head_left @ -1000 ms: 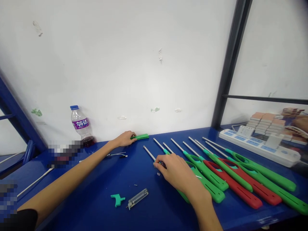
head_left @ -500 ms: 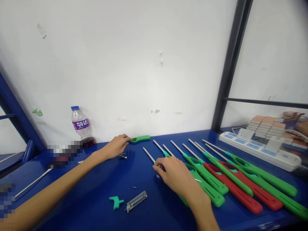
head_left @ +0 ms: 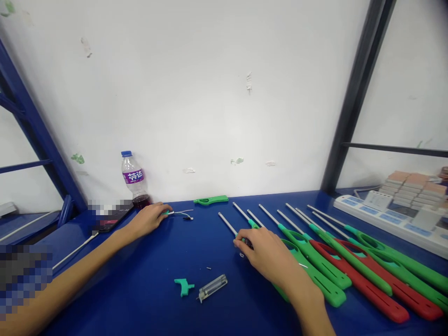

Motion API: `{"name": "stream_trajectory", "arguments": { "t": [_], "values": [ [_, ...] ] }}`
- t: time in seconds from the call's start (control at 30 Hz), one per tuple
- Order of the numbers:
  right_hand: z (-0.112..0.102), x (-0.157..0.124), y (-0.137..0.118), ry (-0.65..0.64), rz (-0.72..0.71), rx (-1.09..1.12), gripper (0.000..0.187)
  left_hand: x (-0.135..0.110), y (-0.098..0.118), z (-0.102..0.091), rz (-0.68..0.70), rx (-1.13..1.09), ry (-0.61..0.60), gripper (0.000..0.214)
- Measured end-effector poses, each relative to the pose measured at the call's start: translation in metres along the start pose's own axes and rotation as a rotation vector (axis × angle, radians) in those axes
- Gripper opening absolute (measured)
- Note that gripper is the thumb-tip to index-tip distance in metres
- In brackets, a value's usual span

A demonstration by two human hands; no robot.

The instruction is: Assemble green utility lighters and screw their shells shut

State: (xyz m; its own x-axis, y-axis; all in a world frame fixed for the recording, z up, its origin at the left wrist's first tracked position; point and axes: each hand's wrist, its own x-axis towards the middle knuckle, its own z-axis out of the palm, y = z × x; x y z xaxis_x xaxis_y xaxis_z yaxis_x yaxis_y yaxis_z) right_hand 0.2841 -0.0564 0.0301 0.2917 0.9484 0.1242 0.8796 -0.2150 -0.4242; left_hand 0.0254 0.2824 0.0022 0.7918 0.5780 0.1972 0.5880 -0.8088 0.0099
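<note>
My left hand (head_left: pixel 151 220) lies at the back left, its fingertips closed on a small wired lighter part (head_left: pixel 170 213) with a teal bit. Its thin wires trail right to a small black piece (head_left: pixel 188 218). My right hand (head_left: pixel 269 252) is closed around what looks like a screwdriver (head_left: pixel 248 243); a dark end shows by the thumb and a thin metal shaft behind the hand. Under this hand is a green lighter body with a metal tube (head_left: pixel 227 224), mostly hidden. In front lie a teal trigger (head_left: pixel 183 286) and a clear fuel tank (head_left: pixel 212 288).
Several green and red long lighters (head_left: pixel 325 275) lie side by side at the right. A green shell half (head_left: pixel 211 200) rests against the wall. A drink bottle (head_left: pixel 136 179) and a phone (head_left: pixel 114 219) stand back left, a power strip (head_left: pixel 388 214) back right.
My left hand has let go of the green shell half and moved left to the wired part, now held. My right hand keeps its grip. The view has turned slightly left.
</note>
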Motion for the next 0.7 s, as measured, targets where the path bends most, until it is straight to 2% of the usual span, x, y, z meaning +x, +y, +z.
{"name": "stream_trajectory", "arguments": {
  "t": [0.1, 0.17, 0.23, 0.33, 0.37, 0.43, 0.53, 0.57, 0.63, 0.7],
  "values": [
    [-0.001, -0.001, 0.001, -0.009, 0.007, 0.003, 0.028, 0.015, 0.004, -0.002, -0.038, 0.0, 0.051, 0.032],
    [-0.001, -0.001, 0.002, -0.016, 0.014, 0.011, 0.029, 0.015, 0.013, -0.003, -0.055, -0.003, 0.106, 0.035],
    [-0.002, -0.001, 0.004, -0.034, 0.024, 0.026, 0.024, 0.004, 0.028, -0.005, -0.051, -0.015, 0.16, 0.036],
    [-0.001, 0.001, 0.007, -0.063, 0.055, 0.04, 0.012, -0.033, 0.061, -0.006, 0.028, -0.071, 0.182, 0.03],
    [-0.001, 0.002, 0.007, -0.069, 0.069, 0.038, 0.008, -0.049, 0.075, -0.007, 0.069, -0.096, 0.168, 0.027],
    [0.001, 0.004, 0.008, -0.071, 0.094, 0.024, 0.003, -0.083, 0.105, -0.009, 0.139, -0.143, 0.134, 0.035],
    [0.005, 0.005, 0.009, -0.071, 0.104, 0.002, 0.008, -0.124, 0.149, -0.011, 0.245, -0.197, 0.058, 0.05],
    [0.007, 0.005, 0.01, -0.073, 0.101, -0.003, 0.009, -0.131, 0.163, -0.012, 0.324, -0.205, 0.024, 0.065],
    [0.009, 0.004, 0.009, -0.08, 0.086, -0.012, 0.009, -0.134, 0.183, -0.013, 0.423, -0.21, -0.125, 0.086],
    [0.01, 0.002, 0.006, -0.089, 0.059, -0.017, 0.007, -0.124, 0.195, -0.014, 0.461, -0.258, -0.158, 0.079]
  ]
}}
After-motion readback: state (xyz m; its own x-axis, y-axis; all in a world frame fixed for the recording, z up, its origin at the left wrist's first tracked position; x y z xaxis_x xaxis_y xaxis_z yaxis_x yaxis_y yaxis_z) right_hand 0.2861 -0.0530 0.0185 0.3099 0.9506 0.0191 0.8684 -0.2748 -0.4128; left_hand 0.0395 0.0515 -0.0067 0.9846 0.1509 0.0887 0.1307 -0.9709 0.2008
